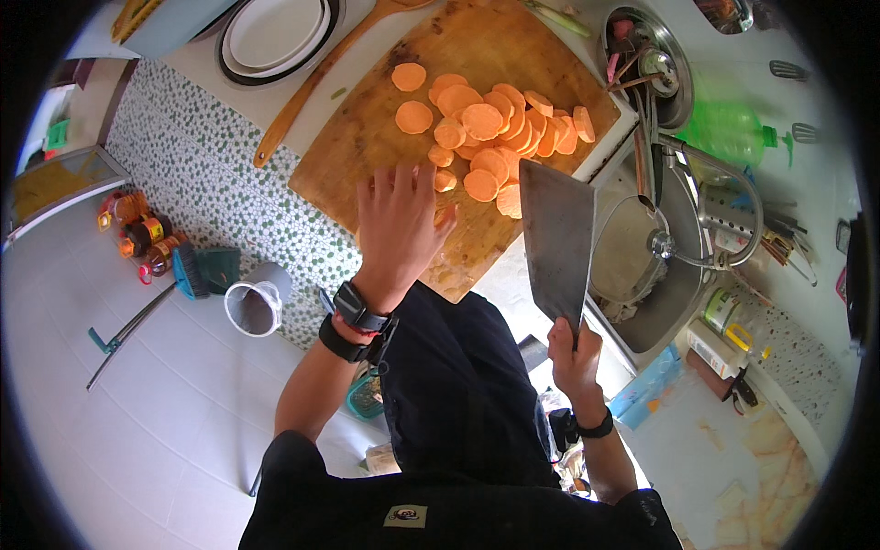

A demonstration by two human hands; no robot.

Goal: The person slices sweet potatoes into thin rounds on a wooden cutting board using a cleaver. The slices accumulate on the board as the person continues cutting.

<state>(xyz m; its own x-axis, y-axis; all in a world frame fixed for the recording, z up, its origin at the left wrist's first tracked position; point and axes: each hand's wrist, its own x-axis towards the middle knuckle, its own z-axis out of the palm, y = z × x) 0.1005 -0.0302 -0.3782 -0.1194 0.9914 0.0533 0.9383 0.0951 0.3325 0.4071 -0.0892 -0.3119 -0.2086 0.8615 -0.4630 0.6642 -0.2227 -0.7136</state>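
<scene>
A wooden cutting board [344, 161] lies before me with a pile of orange sweet potato slices [482, 122] on it. Some slices overlap in rows; two round ones lie apart at the left. My left hand [401, 223] is palm down over the board's near part, fingers spread, holding nothing I can see. Small end pieces [445, 181] lie just beyond its fingers and thumb. In my right hand [576, 354], the handle of a cleaver [558, 237] is gripped. Its broad blade points away from me, beside the slices at the board's right edge.
Right of the board is a steel sink [663, 302] with a strainer [622, 247] and a curved faucet [753, 206]. A wooden spoon [295, 113] and stacked white plates [275, 34] are at the left. A waste bin [251, 309] stands on the floor.
</scene>
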